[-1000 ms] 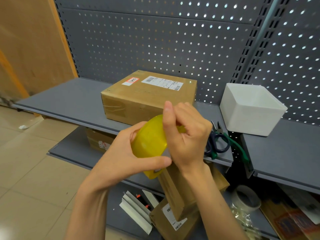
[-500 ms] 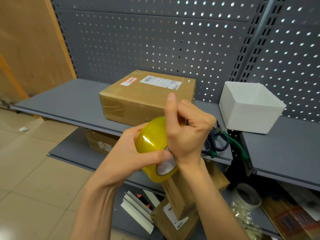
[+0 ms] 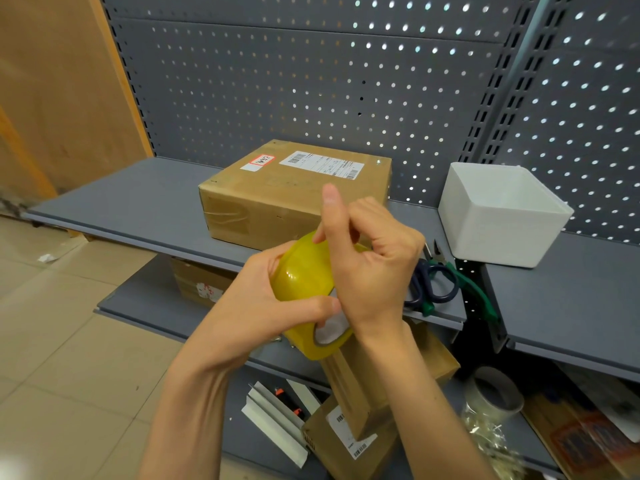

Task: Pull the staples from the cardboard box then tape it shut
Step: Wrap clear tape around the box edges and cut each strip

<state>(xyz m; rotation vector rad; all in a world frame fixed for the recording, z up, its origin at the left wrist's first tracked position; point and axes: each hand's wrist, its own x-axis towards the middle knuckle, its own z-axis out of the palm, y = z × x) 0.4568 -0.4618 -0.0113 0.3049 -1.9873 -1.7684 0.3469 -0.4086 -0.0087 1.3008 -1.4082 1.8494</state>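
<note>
A closed brown cardboard box [image 3: 277, 195] with white shipping labels sits on the grey shelf [image 3: 131, 206], behind my hands. In front of the shelf edge I hold a yellow roll of tape [image 3: 306, 275]. My left hand [image 3: 273, 306] cups the roll from the left, thumb across its near side. My right hand [image 3: 370, 258] lies over the roll's right side, its fingertips curled on the upper rim and the thumb raised. No loose tape end shows.
Blue-handled scissors [image 3: 433, 285] and green-handled pliers [image 3: 464, 282] lie at the shelf's right end. A white open bin [image 3: 502, 216] stands to the right. Lower shelves hold other cardboard boxes [image 3: 349, 427], white strips and another tape roll [image 3: 493, 393]. A perforated grey panel backs the shelves.
The roll has turned in my hands, so its white core now faces me. My right hand has shifted a little up and right on the rim.
</note>
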